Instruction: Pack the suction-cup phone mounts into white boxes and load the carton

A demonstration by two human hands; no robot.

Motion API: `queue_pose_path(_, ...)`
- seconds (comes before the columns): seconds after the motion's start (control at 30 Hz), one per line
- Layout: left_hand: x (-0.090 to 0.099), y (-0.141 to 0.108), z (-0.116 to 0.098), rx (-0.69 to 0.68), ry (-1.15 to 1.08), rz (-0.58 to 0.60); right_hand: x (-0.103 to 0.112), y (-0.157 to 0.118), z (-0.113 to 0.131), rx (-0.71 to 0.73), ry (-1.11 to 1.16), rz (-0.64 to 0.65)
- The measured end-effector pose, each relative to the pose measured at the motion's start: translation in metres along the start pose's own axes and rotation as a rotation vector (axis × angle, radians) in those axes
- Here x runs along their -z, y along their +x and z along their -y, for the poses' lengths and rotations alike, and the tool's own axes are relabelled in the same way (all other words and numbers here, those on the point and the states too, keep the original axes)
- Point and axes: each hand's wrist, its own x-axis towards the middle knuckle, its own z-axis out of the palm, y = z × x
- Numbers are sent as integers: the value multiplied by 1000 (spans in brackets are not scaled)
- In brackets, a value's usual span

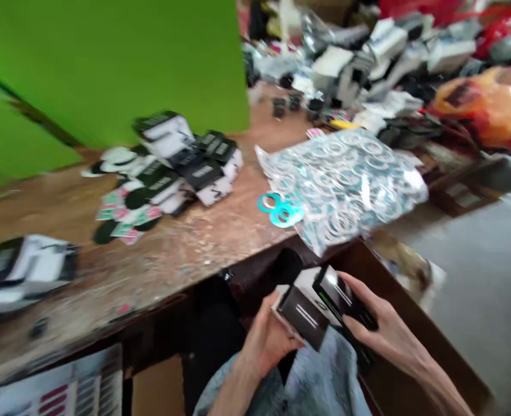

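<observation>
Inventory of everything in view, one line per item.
green panel: 1, bright green, behind the bench
wooden workbench: 1, worn brown, across the middle
flat packs: many, black and white, piled on the bench
plastic bag of rings: 1, transparent with teal and white rings, on the bench
loose rings: 2, teal, on the bench beside the bag
plastic bag: 1, orange, back right
packaging heap: 1, white and silver, at the back
black-and-white box: 1, in both hands
fleece garment: 1, grey-blue, below the hands
left hand: 1, under the box
right hand: 1, gripping the box's far side
</observation>
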Motion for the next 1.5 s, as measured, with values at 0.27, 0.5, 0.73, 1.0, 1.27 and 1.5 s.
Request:
queue_pose_path(0.27, 6, -82, -23, -419, -148, 287, -51, 57, 62, 610, -257, 91)
queue_pose_path(0.5, 26, -158, -84, -722, -314, 111, -141, 104, 183, 744, -122, 358)
queue_pose_path(0.73, 65, -207, -110, -787, -219, -39, -213, 147, 251, 779, -30, 384)
queue_pose_path(1.0, 121, -220, -100, -1318, 7, -850, -287, 158, 292, 864, -164, 513)
queue_pose_path(1.27, 162, -231, -105, -1527, 444, -1267, -338, 142, 319, 1000, -155, 746)
queue_pose_path(1.5, 187, -241, -127, -1561, 440, -1655, -391, 132, 319, 978, -62, 569)
